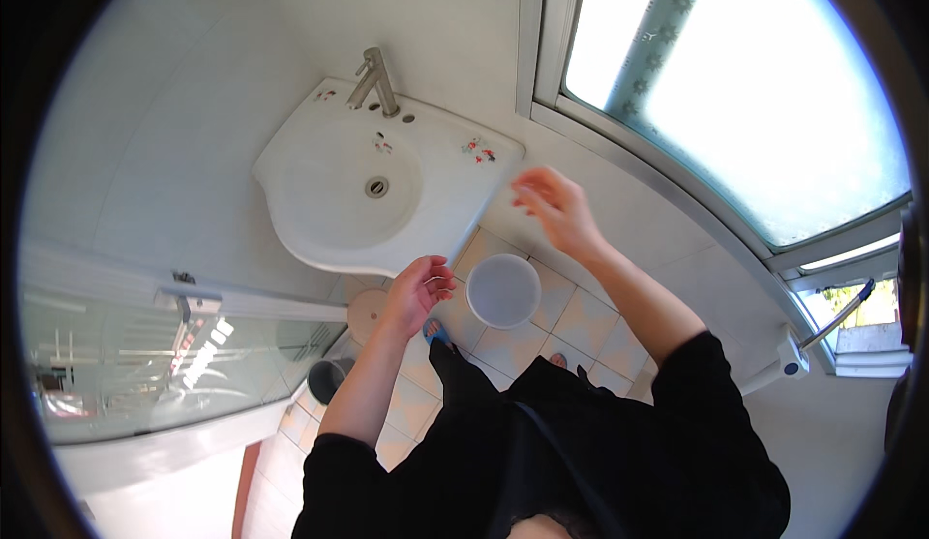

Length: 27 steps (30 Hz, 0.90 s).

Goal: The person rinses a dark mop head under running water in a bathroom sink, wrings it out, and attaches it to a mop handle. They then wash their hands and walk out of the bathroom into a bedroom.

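Note:
My left hand (419,294) is raised by the front edge of a white ceramic washbasin (448,198), fingers loosely curled and apart, holding nothing. Slightly blurred, my right hand (555,205) hovers beyond the basin's right corner, its fingers bent and nothing seen in them. A metal faucet (377,85) stands on the basin's back rim, above a round metal drain (377,187). Small red flower prints mark the ceramic. Below and between my hands, a round whitish bucket (503,292) stands on the tiled floor (512,347); its contents cannot be told.
A frosted window (784,103) with a metal frame is at upper right, with a metal-and-white window stay or handle (835,336) lower down. A glass panel (239,365) runs along the left. A dark bin (328,379) and a round pinkish object (366,314) are on the floor.

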Tool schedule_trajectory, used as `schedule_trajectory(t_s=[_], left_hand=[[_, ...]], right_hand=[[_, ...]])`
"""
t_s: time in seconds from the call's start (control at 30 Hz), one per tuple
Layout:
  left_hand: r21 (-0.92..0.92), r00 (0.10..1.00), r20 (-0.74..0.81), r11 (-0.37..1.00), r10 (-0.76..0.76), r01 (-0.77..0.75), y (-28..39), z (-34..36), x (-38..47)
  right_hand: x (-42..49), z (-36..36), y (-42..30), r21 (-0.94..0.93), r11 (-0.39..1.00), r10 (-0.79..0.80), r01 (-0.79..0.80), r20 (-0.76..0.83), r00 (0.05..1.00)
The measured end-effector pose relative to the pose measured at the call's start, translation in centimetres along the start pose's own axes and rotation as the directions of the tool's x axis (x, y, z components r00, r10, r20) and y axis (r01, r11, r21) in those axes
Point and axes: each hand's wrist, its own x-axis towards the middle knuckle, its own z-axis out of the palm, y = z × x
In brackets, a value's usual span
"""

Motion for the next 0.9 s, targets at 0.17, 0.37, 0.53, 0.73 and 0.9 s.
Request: schedule_trajectory(t_s=[0.17,0.37,0.53,0.73,0.9], left_hand=[[-0.403,0.992,0.096,0.915,0.078,-0.033,6.4,-7.2,2.1],[-0.484,0.998,0.046,0.875,0.054,-0.025,14.2,-10.3,6.7],[-0.542,0.999,0.051,0.84,0.007,0.022,18.3,-12.2,13.1],[-0.629,0.848,0.486,0.757,0.209,0.174,18.6,-18.9,23.3],[-0.646,0.988,-0.135,0.763,-0.078,-0.029,19.7,-12.7,24.1]], right_hand=[[16.4,14.3,-1.4,-0.343,0.853,-0.408,0.393,0.033,0.913],[28.4,20.3,0.7,-0.906,0.376,-0.432,0.195,0.014,0.902],[31.3,19.9,2.5,-0.956,0.119,-0.438,0.269,0.192,0.878],[31.9,19.1,1.7,-0.907,0.028,-0.484,0.421,0.356,0.8],[31.9,16.7,3.3,-0.764,0.354,-0.76,0.54,0.102,0.642]])
